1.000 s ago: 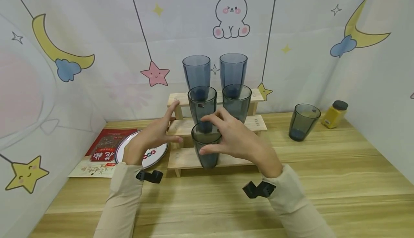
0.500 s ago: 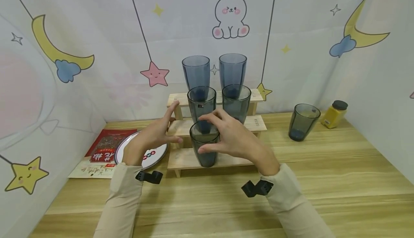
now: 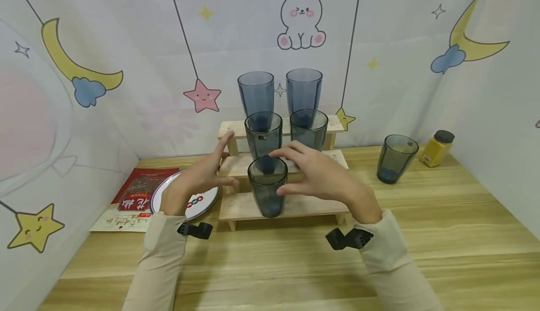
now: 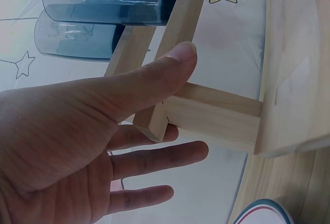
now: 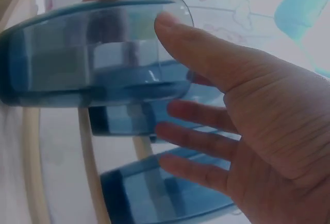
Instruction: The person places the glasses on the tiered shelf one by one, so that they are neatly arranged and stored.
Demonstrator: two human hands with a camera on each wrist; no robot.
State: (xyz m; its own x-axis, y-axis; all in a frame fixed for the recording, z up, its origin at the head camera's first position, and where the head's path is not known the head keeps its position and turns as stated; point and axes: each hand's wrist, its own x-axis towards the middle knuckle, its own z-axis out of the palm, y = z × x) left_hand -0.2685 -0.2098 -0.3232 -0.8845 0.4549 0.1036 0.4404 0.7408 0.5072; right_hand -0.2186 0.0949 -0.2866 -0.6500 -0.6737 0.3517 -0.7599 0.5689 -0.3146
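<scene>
A wooden three-tier rack [image 3: 236, 208] holds dark tinted drinking glasses. On its lowest shelf stands one glass [image 3: 267, 191], upright, left of the middle. My right hand [image 3: 326, 177] is just right of this glass, fingers spread and thumb apart; in the right wrist view the thumb [image 5: 193, 44] overlaps the glass near its rim. At the rack's left end is my left hand [image 3: 202, 175]. In the left wrist view its thumb [image 4: 160, 74] lies in front of a shelf end, with the other fingers extended behind, holding nothing loose.
Two glasses stand on the middle shelf and two on the top. Another glass [image 3: 395, 161] and a yellow jar [image 3: 437, 149] with a black lid are at the table's right. A white plate [image 3: 205, 208] and a red packet [image 3: 143, 189] lie left.
My right hand has drawn back to the right from the front glass, which shifted slightly left and back on the lowest shelf. The left hand has stayed in place.
</scene>
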